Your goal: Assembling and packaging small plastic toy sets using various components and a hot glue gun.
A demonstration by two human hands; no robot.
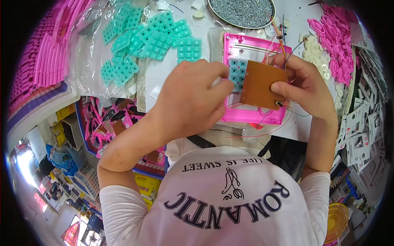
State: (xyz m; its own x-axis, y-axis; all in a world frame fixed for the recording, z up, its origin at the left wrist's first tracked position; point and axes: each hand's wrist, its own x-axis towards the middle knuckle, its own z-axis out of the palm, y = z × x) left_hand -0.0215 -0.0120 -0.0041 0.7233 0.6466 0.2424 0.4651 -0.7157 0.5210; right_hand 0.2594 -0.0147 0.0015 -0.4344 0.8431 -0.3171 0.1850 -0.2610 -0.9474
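My right hand (305, 84) grips a brown circuit board (262, 88) by its right edge, the thumb on its face. The board is tilted over a pink plastic frame (250, 117) lying on the table and hides much of its inside. To the board's left, a teal rubber keypad (234, 76) sits in the frame. Thin coloured wires (281, 37) run up behind the board, and a red one trails below. My left hand (191, 96) hovers at the frame's left side, fingers curled inward, thumb near the keypad. Whatever its fingertips hold, if anything, is hidden.
Several loose teal keypads (158, 43) lie at the back left by a clear plastic bag (88, 53). Pink parts (47, 45) are stacked far left. A round dish of screws (244, 12) stands at the back. White discs (314, 53) and pink pieces (334, 39) lie right.
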